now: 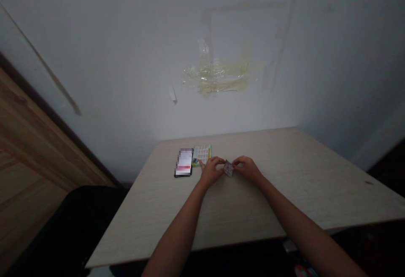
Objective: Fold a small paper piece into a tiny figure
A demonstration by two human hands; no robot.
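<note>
Pale bench (pixel 284 192) against a white wall (pixel 126 57): I see left grip (pixel 211 170) and right grip (pixel 248 168) each pinching one small square piece (pixel 228 168), phone (pixel 184 163) just beside.

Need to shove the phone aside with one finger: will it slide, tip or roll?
The phone lies flat on the smooth table, so it should slide rather than roll or tip. It looks stiff, probably heavy for its size. The card beside it may shift too.

My left hand (pixel 211 170) and right hand (pixel 249 168) are bare, and both my slender forearms are uncovered as far up as I see.
</note>
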